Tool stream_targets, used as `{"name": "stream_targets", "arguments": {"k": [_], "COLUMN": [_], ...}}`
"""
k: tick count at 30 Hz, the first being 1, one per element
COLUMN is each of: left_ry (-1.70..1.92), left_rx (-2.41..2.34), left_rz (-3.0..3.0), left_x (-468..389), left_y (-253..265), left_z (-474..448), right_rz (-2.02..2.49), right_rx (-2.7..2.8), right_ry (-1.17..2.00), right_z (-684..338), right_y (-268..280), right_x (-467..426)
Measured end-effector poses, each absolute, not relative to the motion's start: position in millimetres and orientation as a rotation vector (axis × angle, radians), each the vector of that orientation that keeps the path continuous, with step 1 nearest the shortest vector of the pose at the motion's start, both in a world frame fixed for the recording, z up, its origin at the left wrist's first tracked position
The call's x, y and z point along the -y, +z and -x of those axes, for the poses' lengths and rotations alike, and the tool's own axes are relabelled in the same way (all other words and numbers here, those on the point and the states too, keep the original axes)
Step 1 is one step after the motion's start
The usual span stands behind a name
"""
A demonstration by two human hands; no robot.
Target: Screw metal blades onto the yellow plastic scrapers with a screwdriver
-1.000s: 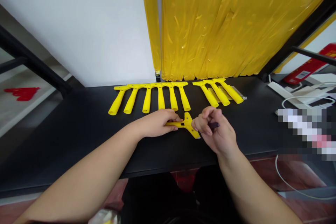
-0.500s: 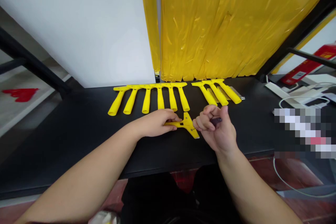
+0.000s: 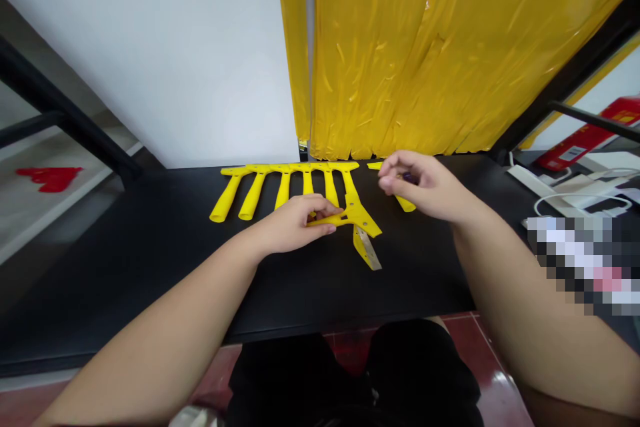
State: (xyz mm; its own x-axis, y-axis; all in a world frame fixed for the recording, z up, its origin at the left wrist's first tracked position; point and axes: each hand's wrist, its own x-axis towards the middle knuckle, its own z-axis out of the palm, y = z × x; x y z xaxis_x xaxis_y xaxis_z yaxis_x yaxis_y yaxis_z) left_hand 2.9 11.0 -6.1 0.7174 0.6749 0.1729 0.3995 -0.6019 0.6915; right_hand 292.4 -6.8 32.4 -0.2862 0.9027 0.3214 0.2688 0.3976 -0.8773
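Observation:
My left hand is closed around the handle of a yellow scraper, whose wide head points right. Under that head, on the black tabletop, lies a small yellow plate with a metal blade along it. My right hand is curled above the right-hand scrapers, with the dark handle of what looks like a screwdriver in its palm. Its fingers partly hide a yellow scraper on the table. Several more yellow scrapers lie in a row beyond my left hand, their handles towards me.
A white panel and yellow plastic sheeting rise behind the black table. White cables and boxes stand at the right, near a red package. Black frame bars flank both sides.
My right hand has moved up and right, away from the scraper head, to the right-hand scrapers. The held scraper's head has lifted and turned, and the plate with the blade now shows beneath it.

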Motion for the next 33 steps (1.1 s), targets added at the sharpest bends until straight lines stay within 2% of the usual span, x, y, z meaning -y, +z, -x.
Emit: {"name": "stream_targets", "arguments": {"k": [7, 21, 33], "left_ry": [0.779, 0.758, 0.665], "left_rx": [-0.937, -1.008, -1.008], "left_rz": [-2.283, -2.33, -2.421], "left_x": [-14, -10, -8], "left_y": [-16, -14, -16], "left_z": [-4, -7, -9], "right_rz": [1.122, 1.043, 1.077], "right_rx": [2.024, 1.94, 2.18], "right_ry": [0.988, 1.105, 0.9], "right_z": [-298, -283, -281], "right_y": [1, -15, -13], "right_x": [-6, 0, -1]}}
